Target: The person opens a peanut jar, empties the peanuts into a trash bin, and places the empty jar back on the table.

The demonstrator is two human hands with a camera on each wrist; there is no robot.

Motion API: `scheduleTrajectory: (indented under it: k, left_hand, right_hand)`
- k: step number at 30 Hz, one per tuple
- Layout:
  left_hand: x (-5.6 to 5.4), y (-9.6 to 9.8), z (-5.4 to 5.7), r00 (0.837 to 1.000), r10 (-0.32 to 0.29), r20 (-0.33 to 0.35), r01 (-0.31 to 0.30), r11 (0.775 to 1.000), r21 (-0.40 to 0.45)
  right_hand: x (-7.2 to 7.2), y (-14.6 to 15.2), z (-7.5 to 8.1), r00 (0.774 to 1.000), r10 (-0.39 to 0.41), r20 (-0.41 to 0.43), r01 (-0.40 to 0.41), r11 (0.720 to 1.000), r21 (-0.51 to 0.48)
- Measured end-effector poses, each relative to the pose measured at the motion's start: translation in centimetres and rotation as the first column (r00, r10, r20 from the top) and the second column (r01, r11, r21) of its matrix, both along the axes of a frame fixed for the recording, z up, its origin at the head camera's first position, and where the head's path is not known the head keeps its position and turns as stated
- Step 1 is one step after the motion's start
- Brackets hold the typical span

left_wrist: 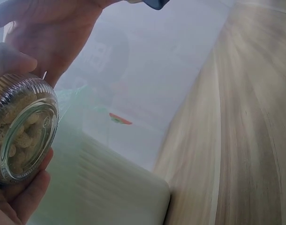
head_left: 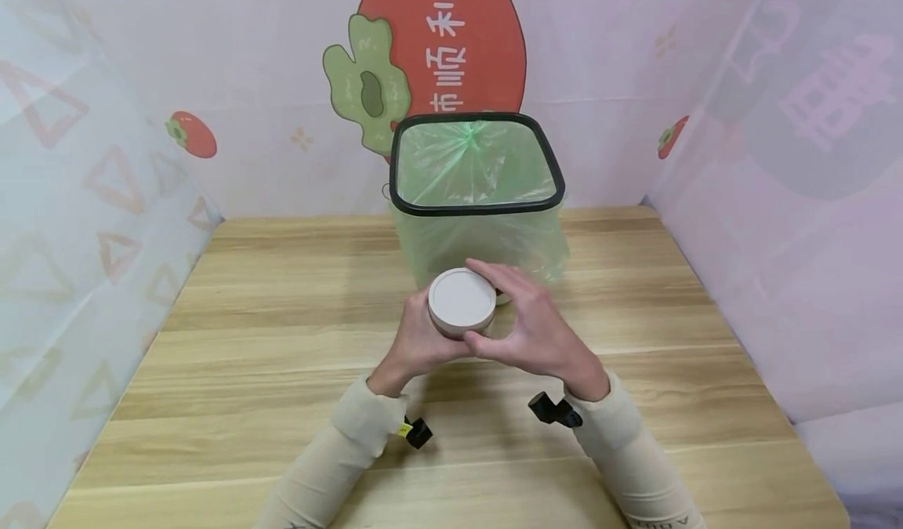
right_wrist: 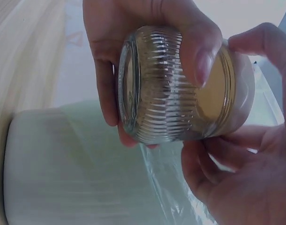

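A ribbed clear glass jar [right_wrist: 164, 89] with a pale lid [head_left: 462, 298] is held up above the table, in front of the bin. My left hand [head_left: 416, 337] grips the glass body, its thumb lying across the ribs in the right wrist view. With thumb and fingers spread round the lid, my right hand [head_left: 539, 325] holds it from the other side. Light brown, nut-like pieces [left_wrist: 26, 145] show through the jar's base in the left wrist view. The lid sits on the jar.
Just beyond the hands stands a bin with a black rim [head_left: 476, 210], lined with a thin green plastic bag [head_left: 437, 164]. The wood-grain table [head_left: 268, 341] lies beneath. Printed cloth walls [head_left: 268, 59] rise at the back and both sides.
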State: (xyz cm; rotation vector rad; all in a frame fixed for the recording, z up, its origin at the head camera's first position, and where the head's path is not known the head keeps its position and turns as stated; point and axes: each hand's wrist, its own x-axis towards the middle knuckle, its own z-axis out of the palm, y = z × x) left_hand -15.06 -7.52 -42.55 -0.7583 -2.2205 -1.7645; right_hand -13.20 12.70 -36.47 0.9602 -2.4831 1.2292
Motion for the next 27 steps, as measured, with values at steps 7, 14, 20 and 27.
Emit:
scheduleTrajectory:
  k: [7,14,20,27]
  left_hand:
    - [0.0,0.0,-0.1,1.000,0.009,-0.024,-0.009,1.000,-0.010]
    - [0.2,0.1,0.0,0.999,0.040,-0.023,-0.041,0.998,-0.039]
    - [0.2,0.2,-0.1,0.999,0.045,-0.005,-0.045,0.998,-0.047]
    - [0.4,0.3,0.0,0.999,0.044,-0.018,-0.045,0.996,-0.075]
  right_hand:
    - [-0.1,-0.3,-0.3,0.998,-0.002,0.060,0.002,1.000,-0.010]
    - [0.6,-1.4,-0.6,0.977,-0.201,-0.067,0.198,0.979,-0.046]
    - [1.0,-2.2,-0.7,0.953,-0.279,-0.120,0.271,0.959,-0.079]
    - [1.0,-2.6,-0.9,0.948,-0.281,-0.149,0.270,0.958,-0.094]
